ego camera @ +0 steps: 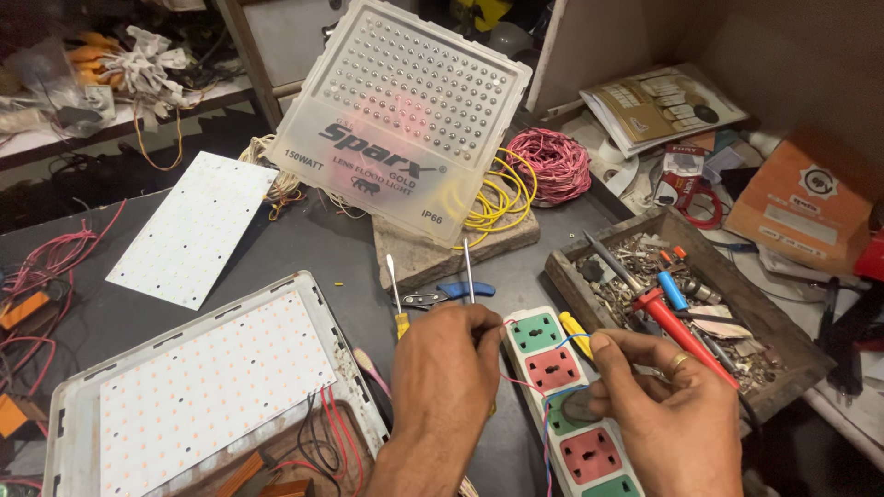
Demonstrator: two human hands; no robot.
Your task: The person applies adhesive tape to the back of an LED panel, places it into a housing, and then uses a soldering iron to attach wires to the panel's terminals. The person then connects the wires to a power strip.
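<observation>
- The dark grey table [304,248] carries everything, crowded with lamp parts, wire and tools.
- A translucent flood-light lens cover [405,115], studded with small domes, leans tilted on a stone block at the back of the table.
- At the near left lies an open lamp housing [83,405] with a white LED board [212,382] inside it; red and black leads trail from its near corner.
- A second, bare white LED panel [193,228] lies flat further back on the left.
- A wooden tray [783,331] on the right holds screws, scraps and red and blue probes.
- A white power strip [575,433] with green and red sockets lies between the two hands.
- The left hand [442,377] is curled closed around the handle of a thin metal tool [469,269], whose shaft sticks up behind the knuckles, just beside the strip's far end.
- The right hand [677,414], with a ring on one finger, pinches thin blue and red wires [552,396] over the strip, fingers closed on them.
- A yellow-handled screwdriver [396,294] and blue pliers [456,293] lie just behind the left hand.
</observation>
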